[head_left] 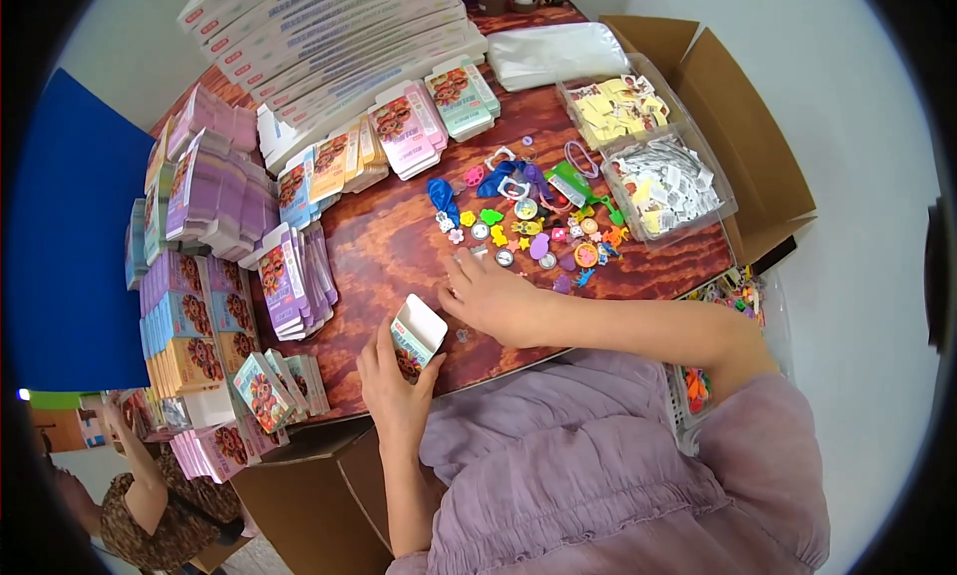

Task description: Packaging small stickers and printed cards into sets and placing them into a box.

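My left hand [395, 388] is wrapped round a small green carton [415, 340] with a fruit picture. Its white top flap stands up and the carton tilts near the table's front edge. To its right, my right hand [494, 298] is low over the table with the fingers curled down, and whatever they pinch is hidden. Just beyond those fingers lies a loose spread of small trinkets: a yellow flower [468, 218], a green charm [491, 216], a purple oval [539, 246], an orange ring-shaped piece [586, 255] and blue balloons [443, 200].
Stacked cartons [217, 191] in several colours line the left side, with long white boxes [329, 47] behind. At the right stand clear tubs of yellow packets [618, 109] and white packets [668, 186], beside a cardboard box [748, 137]. Clear bags [554, 55] lie at the back. Another person [150, 500] is lower left.
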Available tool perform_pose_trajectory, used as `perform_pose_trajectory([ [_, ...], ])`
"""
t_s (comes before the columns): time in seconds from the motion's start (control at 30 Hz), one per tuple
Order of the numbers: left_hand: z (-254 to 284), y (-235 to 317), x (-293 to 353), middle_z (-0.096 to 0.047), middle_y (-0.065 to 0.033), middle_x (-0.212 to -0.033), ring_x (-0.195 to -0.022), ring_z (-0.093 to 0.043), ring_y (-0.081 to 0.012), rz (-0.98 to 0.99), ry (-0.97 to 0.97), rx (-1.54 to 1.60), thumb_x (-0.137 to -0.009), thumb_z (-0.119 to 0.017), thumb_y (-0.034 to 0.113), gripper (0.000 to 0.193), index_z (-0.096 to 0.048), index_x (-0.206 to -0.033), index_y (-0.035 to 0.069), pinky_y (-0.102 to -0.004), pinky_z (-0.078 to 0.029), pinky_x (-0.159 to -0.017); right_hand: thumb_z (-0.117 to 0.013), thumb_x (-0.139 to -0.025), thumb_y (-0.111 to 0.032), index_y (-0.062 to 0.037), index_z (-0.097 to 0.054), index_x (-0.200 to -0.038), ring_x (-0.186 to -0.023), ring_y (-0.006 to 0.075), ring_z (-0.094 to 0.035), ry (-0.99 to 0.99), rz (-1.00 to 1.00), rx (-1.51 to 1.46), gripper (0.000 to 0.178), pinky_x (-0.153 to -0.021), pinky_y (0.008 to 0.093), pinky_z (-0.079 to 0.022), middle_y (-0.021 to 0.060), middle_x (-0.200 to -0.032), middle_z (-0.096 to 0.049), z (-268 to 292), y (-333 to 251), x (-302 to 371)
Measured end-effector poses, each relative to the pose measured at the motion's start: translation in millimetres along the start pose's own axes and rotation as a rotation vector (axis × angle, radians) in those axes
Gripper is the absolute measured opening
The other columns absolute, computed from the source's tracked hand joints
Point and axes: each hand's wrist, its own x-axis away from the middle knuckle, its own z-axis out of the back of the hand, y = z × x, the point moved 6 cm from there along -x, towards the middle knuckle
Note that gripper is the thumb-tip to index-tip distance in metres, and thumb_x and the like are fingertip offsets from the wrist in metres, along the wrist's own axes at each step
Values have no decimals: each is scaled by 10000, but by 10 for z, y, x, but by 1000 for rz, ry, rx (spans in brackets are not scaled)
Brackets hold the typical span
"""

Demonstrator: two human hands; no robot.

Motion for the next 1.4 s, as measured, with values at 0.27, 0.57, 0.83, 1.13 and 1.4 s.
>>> perform_pose_trajectory([
  [0.27, -23, 45, -32, -549, -184, -1221, -1128, -521, -361, 2, -44, -1, -719, -850, 303, 823, -467, -1391, 22, -446, -453, -941, -619, -810, -113, 34, -550, -1261, -1204, 380, -540, 204, 122, -73, 479, -948, 470, -489, 236, -1287, -558, 4, 229, 90],
  [0.57, -30, 193, -125, -584, -150, -1129, -1050, -540, -348, -29, -65, 74, -644, -899, 270, 781, -516, -1280, 26, -453, -475, -868, -602, -835, -100, -14, -596, -1154, -826, 250, -626, 713, -87, -171, 330, -721, 357, -530, 100, -933, -625, 421, 679, 63],
  [0.83, -91, 287, -181, -582, -148, -1070, -1026, -545, -345, -50, -37, 22, -647, -896, 311, 765, -523, -1248, 22, -453, -486, -826, -531, -949, 47, 13, -532, -1266, -790, 98, -652, 811, -508, -1326, 319, -650, 238, -527, 58, -923, -654, 173, 405, 303],
  [1.13, -77, 288, -172, -579, -134, -1045, -1000, -551, -338, -13, 33, -14, -616, -909, 244, 780, -522, -1264, 47, -448, -470, -830, -593, -897, 46, -22, -636, -1092, -716, 109, -628, 761, -534, -1079, 211, -655, 266, -504, 39, -844, -680, 244, 341, 436],
  [1.4, -187, 292, -161, -556, -173, -1127, -1024, -547, -376, -90, 102, 102, -645, -888, 199, 806, -466, -1305, 11, -446, -483, -830, -717, -820, -195, -99, -650, -1220, -1327, 368, -401, 743, -269, -563, 417, -1038, 467, -374, 166, -1422, -460, 459, -27, 374],
])
